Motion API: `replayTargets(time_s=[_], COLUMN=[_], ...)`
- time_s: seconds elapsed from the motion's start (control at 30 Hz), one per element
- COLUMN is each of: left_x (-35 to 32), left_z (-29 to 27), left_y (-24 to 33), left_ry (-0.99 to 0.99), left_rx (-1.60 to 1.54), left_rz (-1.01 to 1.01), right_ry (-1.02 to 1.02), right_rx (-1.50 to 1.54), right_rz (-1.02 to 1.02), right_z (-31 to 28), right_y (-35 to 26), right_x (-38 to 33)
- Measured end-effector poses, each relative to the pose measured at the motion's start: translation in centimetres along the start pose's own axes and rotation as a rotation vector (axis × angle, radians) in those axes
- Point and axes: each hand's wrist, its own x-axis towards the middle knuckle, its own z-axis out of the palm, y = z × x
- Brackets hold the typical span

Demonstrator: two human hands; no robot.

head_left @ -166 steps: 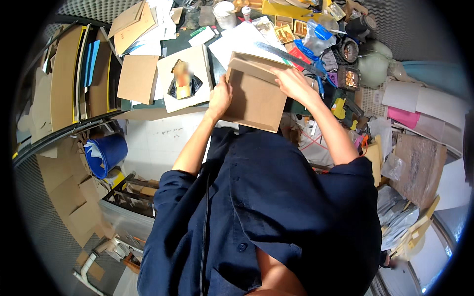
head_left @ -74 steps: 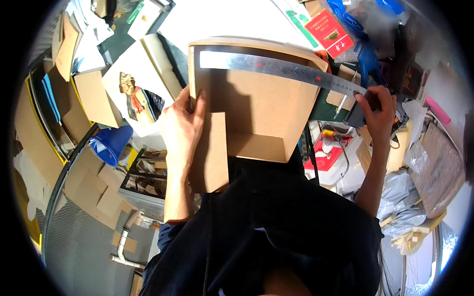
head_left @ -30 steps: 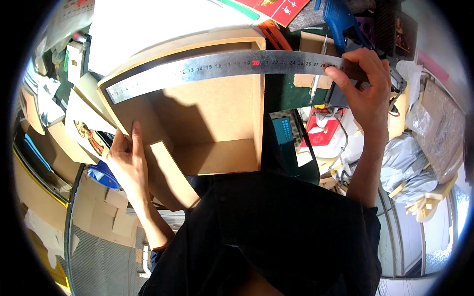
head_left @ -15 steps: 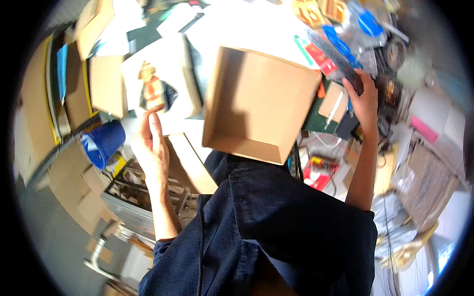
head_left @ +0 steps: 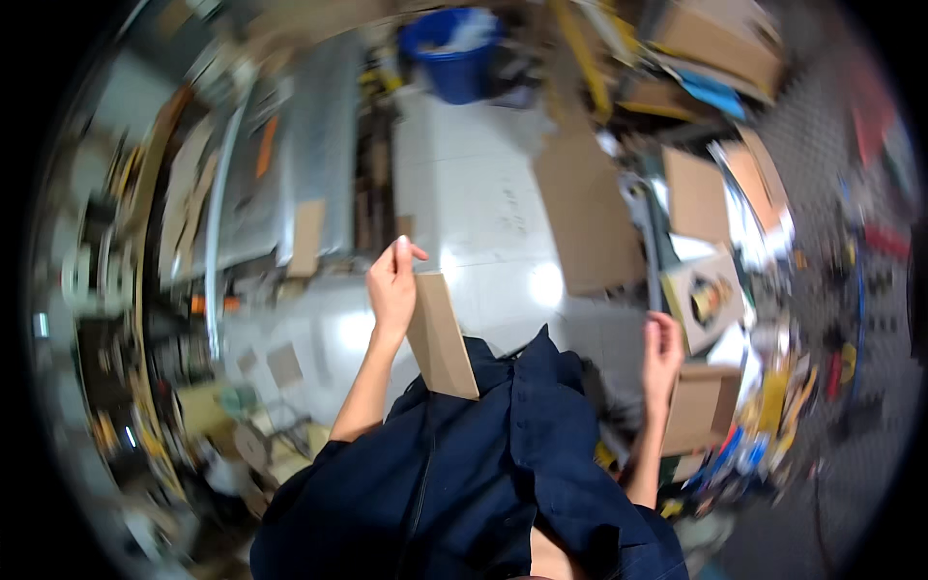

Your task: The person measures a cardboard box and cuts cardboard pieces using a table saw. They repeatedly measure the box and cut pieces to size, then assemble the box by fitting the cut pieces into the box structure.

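My left hand (head_left: 391, 295) is out in front of my body, closed on the edge of a narrow cardboard piece (head_left: 441, 338), perhaps a shallow box or lid seen side-on. The piece slants down against my dark shirt, and some gripping fingers are hidden. On the right, my right hand (head_left: 662, 353) hangs beside the worktable with its fingers loosely curled and apart; I see nothing in it. Just right of that hand sits an open brown cardboard box (head_left: 694, 411). Beyond it lies a pale flat thing with a figure picture (head_left: 706, 295).
A blue bin (head_left: 454, 58) stands on the floor far ahead. Flat cardboard (head_left: 585, 217) leans or lies near the table, with stacked boxes (head_left: 720, 43) behind. Shelving with grey sheets (head_left: 324, 145) is on the left, and pale tiled floor (head_left: 474, 193) lies between.
The view has turned left, so the table and open box now sit at the right. The long flat metal strip is no longer seen in my right hand. My left hand keeps the cardboard piece.
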Motion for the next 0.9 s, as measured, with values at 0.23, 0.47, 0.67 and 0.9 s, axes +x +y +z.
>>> replayTargets(time_s=[0.23,0.47,0.67,0.9], left_x=[-0.7,1.9,8.7,14.0], left_z=[-21.8,-31.0,-39.2,-52.1], left_y=[-10.2,-18.2,-25.2,-36.5], left_ry=[0.558,0.766,0.577,0.436], left_rx=[-0.095,-0.144,0.055,0.215], left_rz=[-0.283,-0.398,-0.422,-0.405], right_ry=[-1.389,-1.738,-1.44,-1.041], right_rx=[0.15,0.027,-0.093,-0.206], right_rz=[-0.211,-0.277,-0.33,-0.293], right_z=[30.3,45.0,58.1,76.0], right_y=[-17.4,-24.2,-26.5,-29.6], right_x=[-9.2,-16.3,-16.7,-15.9])
